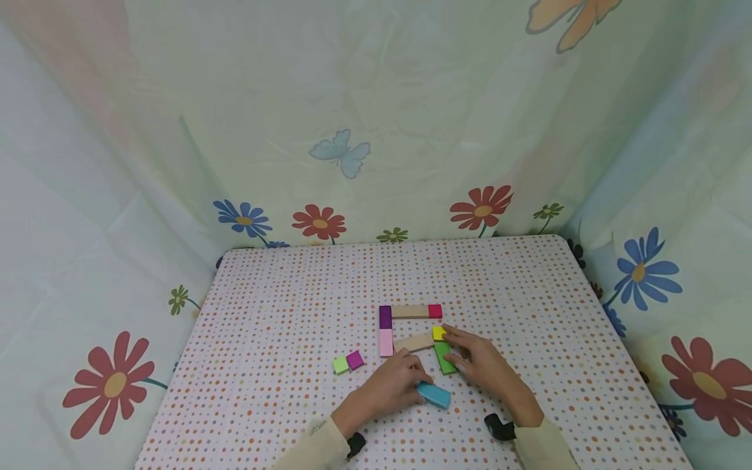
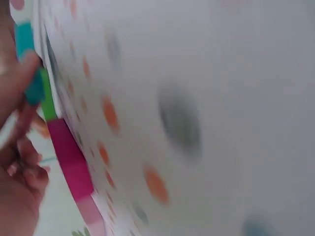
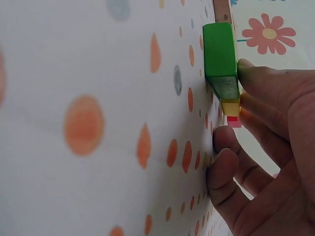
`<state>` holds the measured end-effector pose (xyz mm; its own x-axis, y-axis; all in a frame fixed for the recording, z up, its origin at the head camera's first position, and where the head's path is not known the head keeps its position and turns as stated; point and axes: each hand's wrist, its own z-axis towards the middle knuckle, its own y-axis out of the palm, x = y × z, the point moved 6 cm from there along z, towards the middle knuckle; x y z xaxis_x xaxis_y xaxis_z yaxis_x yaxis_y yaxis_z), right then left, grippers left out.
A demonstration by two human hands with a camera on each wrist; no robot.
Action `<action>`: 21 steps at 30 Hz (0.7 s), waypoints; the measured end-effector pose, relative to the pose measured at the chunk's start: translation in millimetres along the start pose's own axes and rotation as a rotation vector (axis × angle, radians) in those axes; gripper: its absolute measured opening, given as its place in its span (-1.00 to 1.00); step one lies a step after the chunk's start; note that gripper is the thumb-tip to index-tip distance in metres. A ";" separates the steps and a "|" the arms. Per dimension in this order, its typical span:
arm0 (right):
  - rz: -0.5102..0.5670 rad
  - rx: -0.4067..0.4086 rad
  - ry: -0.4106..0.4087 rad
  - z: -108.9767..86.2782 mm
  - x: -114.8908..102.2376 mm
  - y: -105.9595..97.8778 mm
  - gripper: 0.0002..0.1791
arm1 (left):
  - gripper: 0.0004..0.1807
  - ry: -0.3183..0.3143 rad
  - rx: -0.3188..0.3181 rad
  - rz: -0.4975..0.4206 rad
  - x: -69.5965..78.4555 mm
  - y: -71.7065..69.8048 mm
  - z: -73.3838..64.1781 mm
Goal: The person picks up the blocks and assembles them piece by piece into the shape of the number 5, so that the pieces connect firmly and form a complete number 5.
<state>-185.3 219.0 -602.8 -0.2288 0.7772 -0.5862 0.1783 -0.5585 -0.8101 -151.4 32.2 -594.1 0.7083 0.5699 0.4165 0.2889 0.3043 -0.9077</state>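
My left hand pinches a light-blue rectangular block between thumb and fingers, in front of the other blocks. At the right of the layout, my right hand reaches in with fairly straight fingers. Its thumb touches the green block and a finger is at the yellow cube, which sits against the green block's far end. A plain wooden block runs leftward from the yellow cube to a pink block. Beyond the pink one lie a dark purple block, another wooden block and a red cube.
Left of the layout, a lime cube and a magenta cube touch at their corners. The blocks lie on a dotted tablecloth. A flowered curtain hangs around the back and sides of the table.
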 end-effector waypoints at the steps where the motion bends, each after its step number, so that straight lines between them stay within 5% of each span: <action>1: -0.001 0.001 0.002 -0.1 -0.1 0.2 -0.48 | -0.66 -0.045 0.006 -0.021 2.0 0.4 -2.1; 6: 0.009 0.013 0.000 -1.1 -1.6 0.2 -0.48 | -0.66 -0.200 0.033 -0.086 13.5 5.3 -11.7; 14: 0.029 0.026 -0.011 -1.9 -1.5 -0.5 -0.49 | -0.64 -0.237 0.090 0.065 20.8 12.6 -12.7; 21: 0.031 0.017 -0.007 -1.2 0.2 0.5 -0.49 | -0.60 -0.253 0.118 0.099 21.0 13.0 -10.7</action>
<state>-184.1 219.2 -603.3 -0.2296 0.7574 -0.6112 0.1695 -0.5873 -0.7914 -125.9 40.0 -597.7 0.5422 0.7689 0.3388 0.1387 0.3158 -0.9386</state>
